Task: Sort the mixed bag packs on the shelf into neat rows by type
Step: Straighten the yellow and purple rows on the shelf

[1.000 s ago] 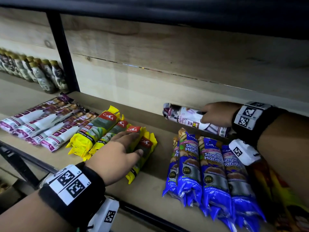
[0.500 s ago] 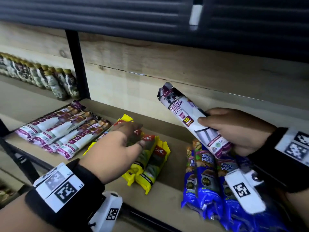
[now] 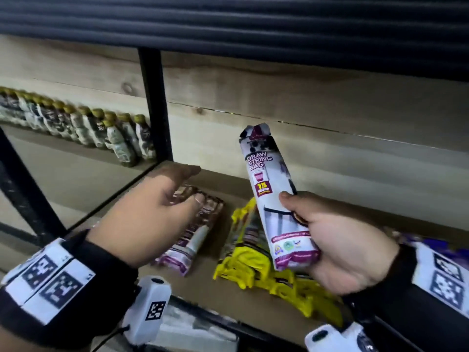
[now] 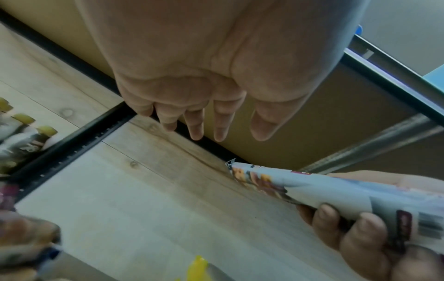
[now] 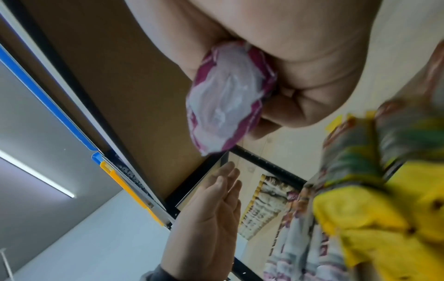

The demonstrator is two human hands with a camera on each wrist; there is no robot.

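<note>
1. Your right hand (image 3: 340, 246) is gripping the white-and-purple drawstring bag pack (image 3: 275, 199) by its lower end, fingers (image 4: 334, 226) curled round it, holding it tilted above the shelf (image 3: 182, 288).
2. Your left hand (image 3: 149, 212) is hovering with fingers (image 4: 195, 123) straight and loosely spread, holding nothing, over the purple-and-white packs (image 3: 195, 229).
3. You seem to be carrying a stray pack to its own kind; the yellow packs (image 3: 256, 260) are lying just below it.
4. Next, you probably need to lay it parallel beside the purple row.
</note>
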